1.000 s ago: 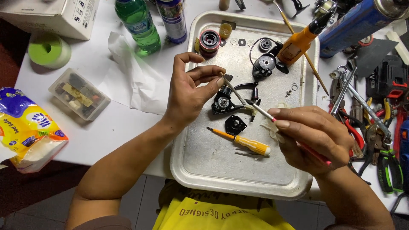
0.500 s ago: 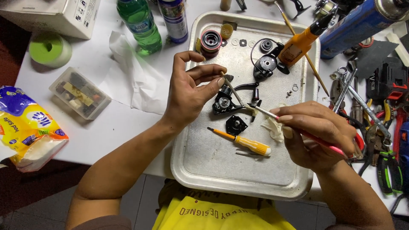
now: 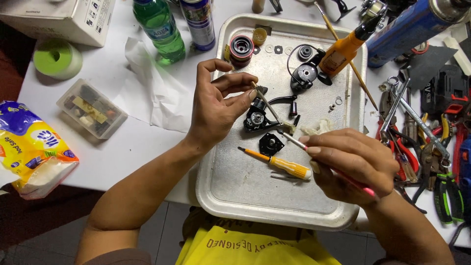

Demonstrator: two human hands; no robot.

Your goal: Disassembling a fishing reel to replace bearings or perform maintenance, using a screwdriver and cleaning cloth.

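Note:
Over a metal tray (image 3: 235, 196), my left hand (image 3: 213, 105) pinches a thin metal shaft (image 3: 266, 104) between thumb and fingertips. My right hand (image 3: 351, 164) grips a small red-handled brush (image 3: 294, 141) like a pen, its bristle tip touching the lower end of the shaft. Just below the shaft lies a black reel body (image 3: 256, 120). A black cover plate (image 3: 271, 144) and an orange-and-yellow screwdriver (image 3: 282, 164) rest on the tray beneath my hands. A scrap of white tissue (image 3: 316, 128) sits beside my right fingers.
The tray's far end holds a red spool (image 3: 241, 49), a black rotor (image 3: 304, 73), washers and an orange bottle (image 3: 343, 49). Pliers and wrenches (image 3: 422, 142) crowd the right. A green bottle (image 3: 159, 27), blue can (image 3: 198, 22), parts box (image 3: 91, 108), tape roll (image 3: 56, 58) and snack bag (image 3: 32, 147) lie left.
My right hand has slid slightly right and down, drawing the brush along the shaft. My left hand keeps the shaft in place.

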